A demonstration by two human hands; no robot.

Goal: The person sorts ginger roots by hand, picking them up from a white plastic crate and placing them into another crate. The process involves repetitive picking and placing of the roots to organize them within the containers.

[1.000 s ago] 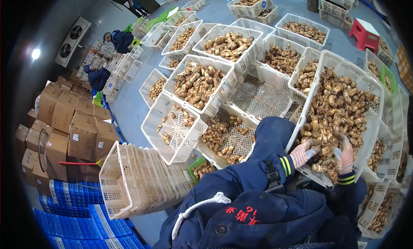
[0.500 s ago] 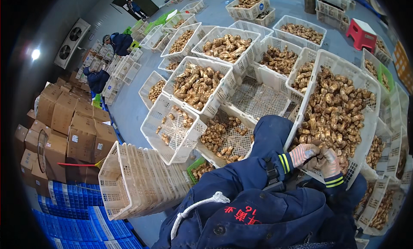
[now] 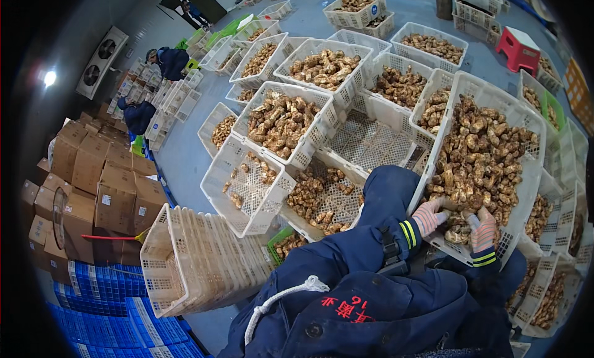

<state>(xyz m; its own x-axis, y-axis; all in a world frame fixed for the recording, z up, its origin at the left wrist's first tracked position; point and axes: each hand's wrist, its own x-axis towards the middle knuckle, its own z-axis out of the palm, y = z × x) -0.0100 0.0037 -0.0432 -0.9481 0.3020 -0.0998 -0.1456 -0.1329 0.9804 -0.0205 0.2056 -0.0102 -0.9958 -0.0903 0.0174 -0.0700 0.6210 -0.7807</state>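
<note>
Brown, knobbly mushrooms (image 3: 482,154) fill a large white perforated crate (image 3: 527,114) tilted in front of me on the right. Both my hands wear striped, light-coloured gloves and are at the crate's near end. At the near left rim is my left hand (image 3: 428,216), thumb and forefinger apart, nothing clearly between them. My right hand (image 3: 484,233) reaches down at the near right, fingers spread against the pile. A paler mushroom (image 3: 457,233) lies between the two hands. Some fingertips are hidden among the mushrooms.
White crates (image 3: 281,120) of mushrooms surround me left, ahead and right. To my left are a stack of nested crates (image 3: 210,259), cardboard boxes (image 3: 114,191) and blue crates (image 3: 105,290). A red stool (image 3: 518,50) stands far right; people (image 3: 170,62) work at the far left.
My hands were close together over the near end of the crate. They have moved apart, and the mushrooms between them now show.
</note>
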